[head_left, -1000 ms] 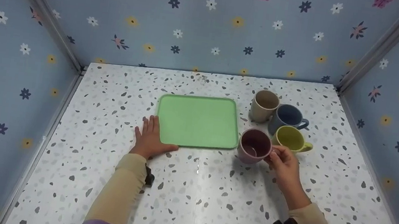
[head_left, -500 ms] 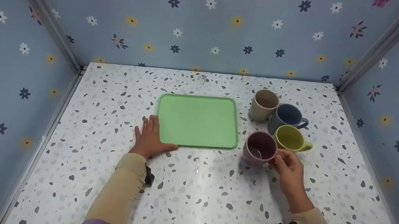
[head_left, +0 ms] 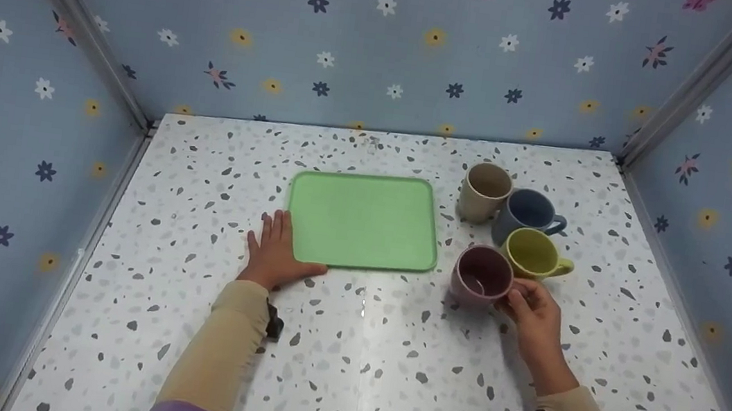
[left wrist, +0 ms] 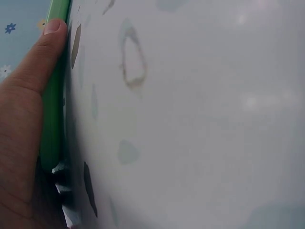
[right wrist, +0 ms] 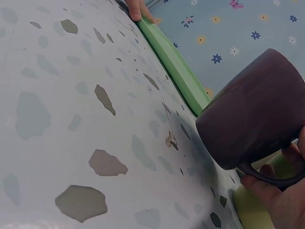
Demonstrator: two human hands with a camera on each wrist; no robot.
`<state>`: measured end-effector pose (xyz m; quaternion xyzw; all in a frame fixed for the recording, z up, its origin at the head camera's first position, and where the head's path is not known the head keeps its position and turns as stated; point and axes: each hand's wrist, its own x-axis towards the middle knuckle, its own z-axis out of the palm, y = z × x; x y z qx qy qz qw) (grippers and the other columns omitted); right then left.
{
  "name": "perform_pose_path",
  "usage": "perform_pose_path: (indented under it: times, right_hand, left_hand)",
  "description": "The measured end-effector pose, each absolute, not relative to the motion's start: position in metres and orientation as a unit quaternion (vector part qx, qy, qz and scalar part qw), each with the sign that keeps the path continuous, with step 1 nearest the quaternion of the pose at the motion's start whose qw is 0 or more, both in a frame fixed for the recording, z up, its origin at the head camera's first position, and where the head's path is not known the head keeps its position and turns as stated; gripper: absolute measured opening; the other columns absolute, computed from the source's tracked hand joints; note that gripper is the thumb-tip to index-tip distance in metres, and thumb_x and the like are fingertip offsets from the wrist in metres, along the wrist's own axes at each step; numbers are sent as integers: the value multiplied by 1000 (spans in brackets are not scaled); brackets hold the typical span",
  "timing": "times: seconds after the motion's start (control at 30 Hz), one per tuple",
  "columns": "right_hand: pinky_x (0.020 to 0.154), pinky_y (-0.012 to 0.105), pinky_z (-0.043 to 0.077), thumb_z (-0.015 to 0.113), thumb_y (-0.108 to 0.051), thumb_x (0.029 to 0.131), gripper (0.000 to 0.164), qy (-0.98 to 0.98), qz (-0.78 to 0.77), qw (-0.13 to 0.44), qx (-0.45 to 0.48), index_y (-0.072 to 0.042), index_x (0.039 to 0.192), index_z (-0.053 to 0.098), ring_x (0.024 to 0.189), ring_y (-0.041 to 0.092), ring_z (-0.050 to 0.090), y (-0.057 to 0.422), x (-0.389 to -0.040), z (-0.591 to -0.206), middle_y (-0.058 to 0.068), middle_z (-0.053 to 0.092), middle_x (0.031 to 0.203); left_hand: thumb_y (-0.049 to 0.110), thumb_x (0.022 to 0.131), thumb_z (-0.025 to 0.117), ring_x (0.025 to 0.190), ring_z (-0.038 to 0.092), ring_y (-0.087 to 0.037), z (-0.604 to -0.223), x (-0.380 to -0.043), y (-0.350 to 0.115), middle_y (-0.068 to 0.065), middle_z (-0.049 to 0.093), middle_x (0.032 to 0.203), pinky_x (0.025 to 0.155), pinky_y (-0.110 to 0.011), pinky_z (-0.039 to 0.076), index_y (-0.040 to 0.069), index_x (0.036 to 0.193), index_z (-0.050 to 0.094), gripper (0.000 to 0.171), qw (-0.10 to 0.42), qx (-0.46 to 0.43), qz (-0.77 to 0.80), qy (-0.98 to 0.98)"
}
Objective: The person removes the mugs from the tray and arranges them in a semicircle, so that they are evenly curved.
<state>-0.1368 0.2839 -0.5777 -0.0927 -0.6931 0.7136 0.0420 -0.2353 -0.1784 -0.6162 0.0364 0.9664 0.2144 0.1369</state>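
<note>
A purple mug is held upright by its handle in my right hand, just in front of a yellow mug. In the right wrist view the mug shows its dark side, with fingers curled through and around the handle. My left hand lies with straight, spread fingers at the near-left corner of a green rectangular tray. Its thumb touches the tray's edge in the left wrist view.
Behind the yellow mug stand a blue mug and a beige mug, grouped closely at the tray's right. Flower-patterned walls enclose the white speckled table at the back and both sides.
My right hand has carried the purple mug a little to the right and nearer, away from the tray's edge. The left hand has stayed in place.
</note>
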Motion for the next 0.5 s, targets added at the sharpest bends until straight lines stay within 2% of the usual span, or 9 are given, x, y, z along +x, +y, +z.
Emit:
perform_pose_path:
  times: [0.27, 0.5]
  right_hand:
    - [91, 37, 58, 61, -4, 99, 26, -660, 743, 70, -87, 12, 119, 55, 102, 23, 69, 284, -139, -586, 3, 73, 104]
    - [91, 36, 58, 58, -1, 100, 21, -671, 731, 66, -106, 9, 118, 56, 101, 20, 69, 284, -138, -588, 2, 71, 102]
  left_hand:
    - [87, 69, 64, 153, -19, -35, -612, -233, -178, -16, -16, 168, 119, -63, -12, 5, 159, -16, 145, 139, 31, 221, 965]
    - [87, 70, 63, 152, -20, -36, -615, -234, -178, -17, -17, 167, 118, -64, -14, 4, 159, -17, 145, 134, 36, 224, 965]
